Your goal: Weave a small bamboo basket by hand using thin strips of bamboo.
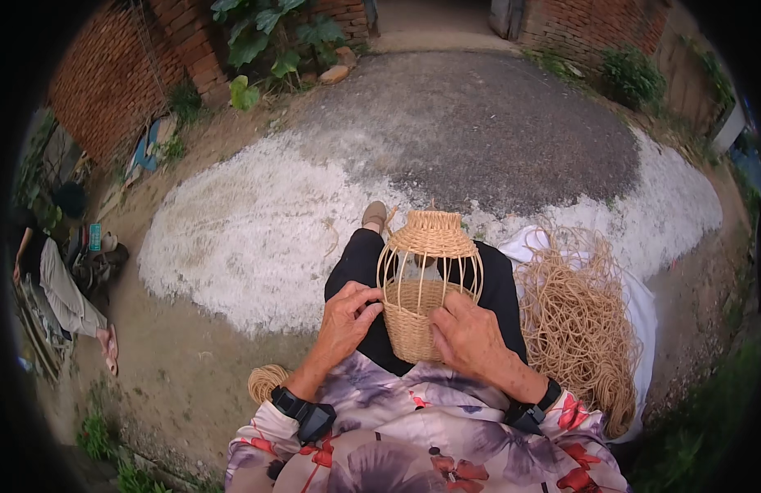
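A tan woven wicker basket (pixel 413 330) rests on my lap between my knees. Its lower body and its flared top collar are tightly woven, with bare curved ribs bowing outward between them. My left hand (pixel 347 316) pinches at the basket's left side, near the upper edge of the woven lower part. On the right side my right hand (pixel 464 329) is closed against the basket wall, thumb and fingers curled at the weave. Whether a loose strand lies in either hand's fingers is too small to tell.
A big tangled heap of tan cord (pixel 581 329) lies on a white cloth (pixel 643 316) at my right. A small coil (pixel 267 383) sits by my left elbow. White grains (pixel 241 230) cover the ground ahead. Another person's legs (pixel 68 292) show at far left.
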Available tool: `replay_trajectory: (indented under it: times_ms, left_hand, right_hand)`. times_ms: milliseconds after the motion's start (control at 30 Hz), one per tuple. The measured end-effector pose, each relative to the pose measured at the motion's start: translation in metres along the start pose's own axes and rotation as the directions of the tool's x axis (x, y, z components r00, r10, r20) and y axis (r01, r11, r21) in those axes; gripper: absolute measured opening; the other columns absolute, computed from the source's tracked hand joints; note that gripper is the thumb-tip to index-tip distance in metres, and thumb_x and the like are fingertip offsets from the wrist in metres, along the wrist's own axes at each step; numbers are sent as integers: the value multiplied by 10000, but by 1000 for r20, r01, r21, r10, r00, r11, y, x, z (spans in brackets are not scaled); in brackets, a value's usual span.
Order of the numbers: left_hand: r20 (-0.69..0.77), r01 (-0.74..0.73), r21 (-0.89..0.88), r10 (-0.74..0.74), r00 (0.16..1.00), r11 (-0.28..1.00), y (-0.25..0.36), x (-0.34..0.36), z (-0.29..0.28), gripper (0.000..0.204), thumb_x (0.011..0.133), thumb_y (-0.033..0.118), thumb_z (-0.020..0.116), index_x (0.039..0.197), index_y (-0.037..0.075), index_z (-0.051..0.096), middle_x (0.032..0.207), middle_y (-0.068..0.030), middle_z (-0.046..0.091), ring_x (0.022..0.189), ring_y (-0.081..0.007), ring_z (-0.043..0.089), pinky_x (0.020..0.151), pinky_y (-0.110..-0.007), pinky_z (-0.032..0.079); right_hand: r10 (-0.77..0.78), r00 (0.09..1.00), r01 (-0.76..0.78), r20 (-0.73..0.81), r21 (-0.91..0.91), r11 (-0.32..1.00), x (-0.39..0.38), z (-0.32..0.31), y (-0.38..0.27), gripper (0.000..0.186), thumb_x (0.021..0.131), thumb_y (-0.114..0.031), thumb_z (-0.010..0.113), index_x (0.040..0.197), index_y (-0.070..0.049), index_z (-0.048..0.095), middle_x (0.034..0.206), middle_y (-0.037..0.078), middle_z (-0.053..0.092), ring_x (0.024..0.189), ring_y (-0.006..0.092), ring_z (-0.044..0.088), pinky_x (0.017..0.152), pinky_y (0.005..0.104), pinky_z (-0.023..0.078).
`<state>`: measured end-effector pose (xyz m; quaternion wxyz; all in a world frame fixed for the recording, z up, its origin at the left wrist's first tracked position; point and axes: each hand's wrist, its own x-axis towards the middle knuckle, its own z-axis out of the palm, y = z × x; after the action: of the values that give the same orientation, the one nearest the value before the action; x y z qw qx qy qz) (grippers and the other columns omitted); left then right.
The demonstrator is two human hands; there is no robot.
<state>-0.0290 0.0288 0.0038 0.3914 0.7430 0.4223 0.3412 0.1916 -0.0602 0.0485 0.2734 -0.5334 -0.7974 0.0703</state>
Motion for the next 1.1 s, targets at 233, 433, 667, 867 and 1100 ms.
replay_trajectory:
  times_ms: [233,433,667,867,1100]
  left_hand:
    - [185,-285,129,260,948,950,-7,11,-14,141,803,18,672,941,6,648,922,-112,597,778,-255,584,684,-329,484]
    - [168,-299,108,279,945,948,10,3,-14,137,805,55,650,892,12,553,883,-113,585,744,-281,575,665,-360,476]
    - [339,-188,41,164,926,981,37,2,-17,108,857,86,613,886,17,535,832,-111,546,674,-262,553,618,-343,456]
    - [306,-114,-43,122,944,993,26,-2,-8,148,855,128,654,881,26,549,820,-89,569,729,-257,544,655,-350,455]
    - [193,-382,76,362,912,921,21,7,-9,124,836,148,682,875,50,617,880,-68,625,816,-250,527,761,-358,424]
  right_hand:
    - [-21,1000,20,19,32,999,1,1,1,145,738,-59,641,844,-18,550,829,128,474,784,309,573,605,406,503]
    - [26,999,-27,33,42,999,3,-1,4,166,730,-52,642,863,-12,550,838,134,480,806,316,575,618,412,507]
    - [41,998,-48,56,144,988,5,-12,15,203,745,-47,654,928,-7,574,846,130,503,793,302,586,628,401,506]
    - [346,935,-313,-74,282,907,35,-29,54,400,786,-147,682,1152,-36,564,865,113,553,720,259,597,643,356,493]
    - [461,850,-248,-255,578,777,32,20,71,351,820,-36,632,1163,-38,554,817,73,505,583,156,525,565,302,456]
